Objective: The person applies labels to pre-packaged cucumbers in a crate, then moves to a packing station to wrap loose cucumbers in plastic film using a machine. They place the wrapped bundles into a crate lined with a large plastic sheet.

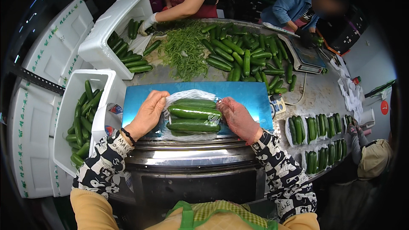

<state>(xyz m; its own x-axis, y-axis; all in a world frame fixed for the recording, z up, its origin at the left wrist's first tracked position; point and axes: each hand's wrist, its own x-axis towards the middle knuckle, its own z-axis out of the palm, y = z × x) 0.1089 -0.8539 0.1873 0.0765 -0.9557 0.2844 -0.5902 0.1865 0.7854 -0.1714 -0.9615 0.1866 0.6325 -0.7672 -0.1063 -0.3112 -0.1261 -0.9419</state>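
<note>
Several cucumbers point(195, 112) lie side by side in a bundle under clear plastic film, with white foam netting point(191, 94) showing around its far and near edges. The bundle is over a shiny blue flat plate point(143, 94) in front of me. My left hand point(149, 111), bare and with a dark braided cord at the wrist, pinches the wrapping at the bundle's left end. At the right end, my right hand point(239, 118) in a reddish mesh glove grips the wrapping. The fingertips of both hands are partly hidden.
Foam boxes point(111, 80) of cucumbers stand on the left. Beyond the plate lie green trimmings point(185, 49) and loose cucumbers point(236, 46). A scale point(306, 54), power strip point(277, 103) and rows of cucumber packs point(322, 124) are on the right. Several co-workers surround the table.
</note>
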